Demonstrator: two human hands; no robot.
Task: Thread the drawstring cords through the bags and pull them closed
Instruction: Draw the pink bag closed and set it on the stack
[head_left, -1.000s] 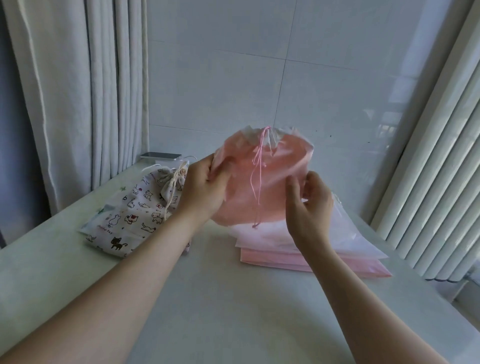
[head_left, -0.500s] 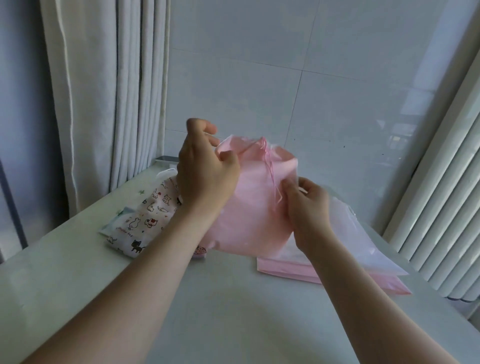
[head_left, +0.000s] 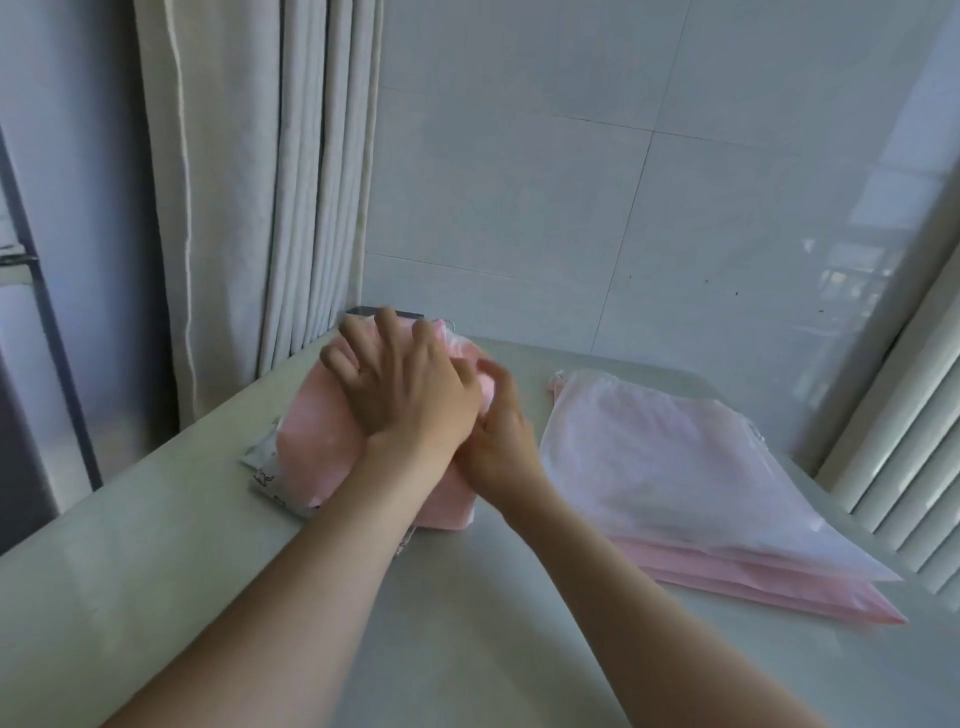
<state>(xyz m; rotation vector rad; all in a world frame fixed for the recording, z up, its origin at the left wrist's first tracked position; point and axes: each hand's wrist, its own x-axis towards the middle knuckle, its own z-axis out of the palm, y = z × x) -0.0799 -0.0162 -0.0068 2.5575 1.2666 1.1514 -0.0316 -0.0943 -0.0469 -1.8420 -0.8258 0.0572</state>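
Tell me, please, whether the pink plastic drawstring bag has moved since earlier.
Yes: the pink drawstring bag dropped leftward, from above the flat bag stack onto the cat-print cloth bag.

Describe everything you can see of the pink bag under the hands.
The pink bag is a soft, matte pouch, rounded and puffed, its gathered mouth pointing toward the wall. It lies on a printed cloth bag at the far left of the table. The left hand presses on top, fingers spread; the right hand, blurred, touches its right side. No cord shows clearly.

Two hands (head_left: 410, 395) (head_left: 501, 447), one pink bag (head_left: 311, 441), one printed bag (head_left: 264, 467), one bag stack (head_left: 675, 467).
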